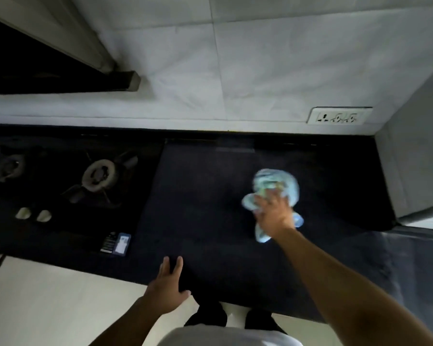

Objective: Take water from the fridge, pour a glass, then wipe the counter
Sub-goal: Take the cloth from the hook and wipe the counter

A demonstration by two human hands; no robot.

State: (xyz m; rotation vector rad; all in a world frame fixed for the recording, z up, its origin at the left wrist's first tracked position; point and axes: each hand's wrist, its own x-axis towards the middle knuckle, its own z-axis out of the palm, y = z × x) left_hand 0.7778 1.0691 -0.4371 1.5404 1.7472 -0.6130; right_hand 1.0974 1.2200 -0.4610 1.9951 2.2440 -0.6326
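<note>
Nearest to us, at the bottom edge, we see a pale shirt front (225,337) and dark shoes (208,314) on the light floor; just above them the left hand (166,289) lies at the front edge of the dark counter (198,196), fingers straight and spread, holding nothing; whether it presses on the edge we cannot tell; farther in and to the right, the right hand (273,211) reaches across the counter, its fingers curled into a bunched light blue cloth (278,181), which sits on the counter surface well right of the hob and looks blurred; to the left we find a small printed box (116,242) near the counter's front, then two pale knobs (33,214) and a burner (99,174) on the black hob (60,231); beyond the counter rises the white tiled wall (210,71), with a socket plate (339,116) at the right and a dark hood (48,58) at the upper left.
</note>
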